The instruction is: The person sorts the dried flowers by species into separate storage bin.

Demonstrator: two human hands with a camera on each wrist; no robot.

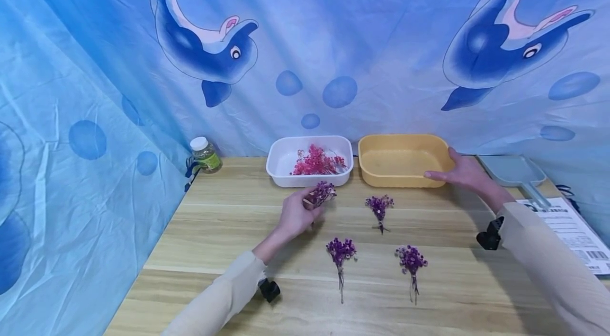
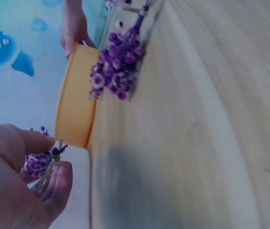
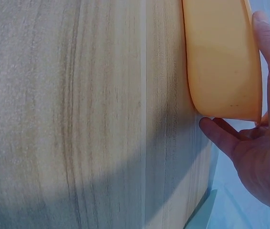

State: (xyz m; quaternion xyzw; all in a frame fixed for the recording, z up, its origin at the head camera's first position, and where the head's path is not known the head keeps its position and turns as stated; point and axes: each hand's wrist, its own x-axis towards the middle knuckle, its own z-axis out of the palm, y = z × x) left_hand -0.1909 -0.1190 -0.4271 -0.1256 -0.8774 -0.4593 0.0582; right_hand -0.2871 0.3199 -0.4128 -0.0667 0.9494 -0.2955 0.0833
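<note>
My left hand (image 1: pixel 297 214) pinches a small bunch of dried purple flowers (image 1: pixel 323 193) between thumb and fingers, just in front of the white basin (image 1: pixel 308 183). Its tied stems (image 2: pixel 54 157) show in the left wrist view. Pink dried flowers (image 1: pixel 316 161) lie inside that basin. At the right end of the yellow basin (image 1: pixel 402 182), my right hand (image 1: pixel 464 171) grips the corner, thumb over the front rim and fingers at the end wall. Three more purple bunches lie on the table: one near the yellow basin (image 1: pixel 379 209), one in front (image 1: pixel 341 256), one at right (image 1: pixel 412 262).
A jar with a white lid (image 1: pixel 206 155) stands at the back left corner. At the back right lie a grey-blue dustpan (image 1: pixel 512 169) and a printed sheet (image 1: pixel 572 227). A blue dolphin curtain (image 1: pixel 405 61) hangs right behind the basins.
</note>
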